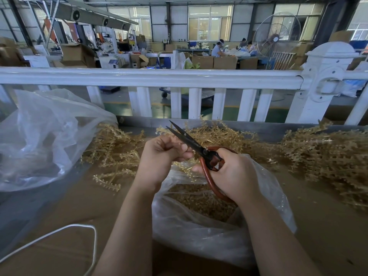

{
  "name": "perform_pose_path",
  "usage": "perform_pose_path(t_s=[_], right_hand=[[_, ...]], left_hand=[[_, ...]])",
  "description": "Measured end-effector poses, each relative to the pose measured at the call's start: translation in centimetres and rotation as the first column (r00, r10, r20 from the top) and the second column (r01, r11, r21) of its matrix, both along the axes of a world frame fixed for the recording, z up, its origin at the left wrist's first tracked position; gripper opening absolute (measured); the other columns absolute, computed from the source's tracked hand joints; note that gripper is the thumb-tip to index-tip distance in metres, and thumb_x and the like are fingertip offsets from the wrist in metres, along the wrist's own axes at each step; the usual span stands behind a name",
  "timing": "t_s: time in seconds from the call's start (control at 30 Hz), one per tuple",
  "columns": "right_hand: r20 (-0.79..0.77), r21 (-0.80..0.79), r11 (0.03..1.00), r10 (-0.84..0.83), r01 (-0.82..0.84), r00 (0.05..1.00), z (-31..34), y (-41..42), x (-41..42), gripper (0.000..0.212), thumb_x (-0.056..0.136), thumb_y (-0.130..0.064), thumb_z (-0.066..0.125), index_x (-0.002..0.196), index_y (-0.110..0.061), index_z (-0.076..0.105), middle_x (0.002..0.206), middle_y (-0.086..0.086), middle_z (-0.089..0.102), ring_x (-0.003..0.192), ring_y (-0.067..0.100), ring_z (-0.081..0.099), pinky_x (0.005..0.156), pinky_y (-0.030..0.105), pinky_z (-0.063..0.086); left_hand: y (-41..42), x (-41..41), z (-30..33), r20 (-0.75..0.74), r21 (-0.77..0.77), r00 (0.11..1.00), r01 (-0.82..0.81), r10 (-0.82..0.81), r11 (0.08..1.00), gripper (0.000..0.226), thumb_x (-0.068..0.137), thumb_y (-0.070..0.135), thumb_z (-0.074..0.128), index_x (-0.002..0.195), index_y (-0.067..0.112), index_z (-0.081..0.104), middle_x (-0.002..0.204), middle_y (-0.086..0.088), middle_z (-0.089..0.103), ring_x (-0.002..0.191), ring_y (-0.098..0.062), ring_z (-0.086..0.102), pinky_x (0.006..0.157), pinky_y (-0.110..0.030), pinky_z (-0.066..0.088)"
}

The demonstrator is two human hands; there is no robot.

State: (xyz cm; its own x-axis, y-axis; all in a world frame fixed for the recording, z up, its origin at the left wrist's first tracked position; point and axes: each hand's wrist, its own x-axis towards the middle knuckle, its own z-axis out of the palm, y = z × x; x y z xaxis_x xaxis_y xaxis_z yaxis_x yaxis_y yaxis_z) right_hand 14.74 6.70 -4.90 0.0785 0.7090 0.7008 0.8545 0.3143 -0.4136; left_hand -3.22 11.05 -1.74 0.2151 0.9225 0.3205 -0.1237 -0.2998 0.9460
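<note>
The worktop (69, 206) is a brown, cardboard-like surface with a grey metal lip (268, 130) along its 12 o'clock edge. A large clear plastic bag (45, 140) slumps at 10 o'clock. Tan plastic sprigs lie in heaps: one at 11 o'clock (113, 148), one against the lip at 12 o'clock (219, 134), and the biggest at 3 o'clock (328, 156). A loose sprig (106, 181) lies just beside the 11 o'clock heap. An open clear bag (199, 226) of small tan bits sits at the centre, and a white cord (83, 225) loops at 7 o'clock.

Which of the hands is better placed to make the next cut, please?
Right. The right hand grips the scissors by their red handles, blades slightly apart, while the left hand only pinches the golden sprig beside them.
</note>
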Motion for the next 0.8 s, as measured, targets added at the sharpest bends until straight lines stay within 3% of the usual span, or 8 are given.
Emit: perform_pose_path(t_s=[0.13, 0.23, 0.43, 0.6, 0.67, 0.8], right_hand=[[-0.075, -0.082, 0.996, 0.016, -0.022, 0.997, -0.2, 0.1, -0.1, 0.061, 0.067, -0.084, 0.059, 0.083, -0.027, 0.071, 0.069, -0.022, 0.064, 0.06, -0.003, 0.06, 0.054, 0.005, 0.042], [-0.257, -0.175, 0.982, 0.03, -0.077, 0.966, -0.3, 0.4, -0.2, 0.054, 0.066, -0.08, 0.065, 0.075, -0.026, 0.068, 0.062, -0.015, 0.066, 0.059, 0.002, 0.063, 0.055, 0.02, 0.051], [-0.541, -0.156, 0.967, 0.086, -0.2, 0.837, 0.5, 0.8, -0.2, 0.02, 0.083, -0.037, 0.078, 0.071, -0.024, 0.069, 0.069, -0.013, 0.071, 0.063, 0.004, 0.067, 0.056, 0.013, 0.049], [-0.601, -0.149, 0.949, 0.137, -0.279, 0.787, 0.9, 0.8, -0.5, 0.015, 0.084, -0.026, 0.079, 0.071, -0.024, 0.072, 0.067, -0.009, 0.072, 0.062, 0.005, 0.066, 0.057, 0.015, 0.05], [-0.605, -0.169, 0.942, 0.133, -0.29, 0.785, 0.9, 0.8, -0.5, 0.01, 0.084, -0.027, 0.078, 0.076, -0.024, 0.074, 0.071, -0.008, 0.073, 0.066, 0.007, 0.068, 0.06, 0.017, 0.052], [-0.622, -0.206, 0.938, 0.095, -0.28, 0.777, 1.1, 1.1, -0.6, 0.012, 0.081, -0.029, 0.082, 0.075, -0.03, 0.071, 0.067, -0.018, 0.071, 0.063, -0.004, 0.065, 0.057, 0.006, 0.044]], left_hand=[[-0.1, 0.1, 0.2, 0.015, -0.023, 1.0, 0.011, -0.01, 1.0, 0.014, 0.088, -0.007, 0.063, 0.083, 0.004, 0.068, 0.075, -0.007, 0.074, 0.07, -0.018, 0.071, 0.073, -0.031, 0.058], [0.0, 0.4, 0.0, 0.027, -0.081, 1.0, 0.015, -0.013, 0.997, 0.01, 0.087, -0.007, 0.065, 0.083, 0.001, 0.068, 0.073, -0.005, 0.074, 0.068, -0.015, 0.071, 0.065, -0.021, 0.055], [0.0, 1.2, -0.5, -0.029, -0.1, 0.999, -0.016, 0.014, 0.995, 0.002, 0.084, -0.003, 0.071, 0.085, -0.003, 0.072, 0.071, 0.002, 0.074, 0.064, -0.007, 0.066, 0.059, -0.014, 0.047], [-0.4, 2.0, -0.4, -0.033, -0.112, 0.999, 0.022, -0.026, 0.994, 0.02, 0.079, -0.003, 0.075, 0.068, 0.013, 0.073, 0.079, 0.003, 0.076, 0.066, 0.001, 0.065, 0.058, -0.01, 0.046], [-0.4, 2.2, -0.3, -0.021, -0.115, 0.999, 0.042, -0.045, 0.992, 0.02, 0.078, -0.005, 0.075, 0.068, 0.012, 0.072, 0.081, 0.002, 0.076, 0.066, 0.002, 0.065, 0.059, -0.01, 0.047], [-0.4, 2.2, -0.3, -0.016, -0.108, 0.998, 0.061, -0.063, 0.992, 0.017, 0.077, -0.003, 0.076, 0.07, 0.012, 0.074, 0.085, 0.0, 0.077, 0.069, 0.0, 0.066, 0.06, -0.01, 0.048]])
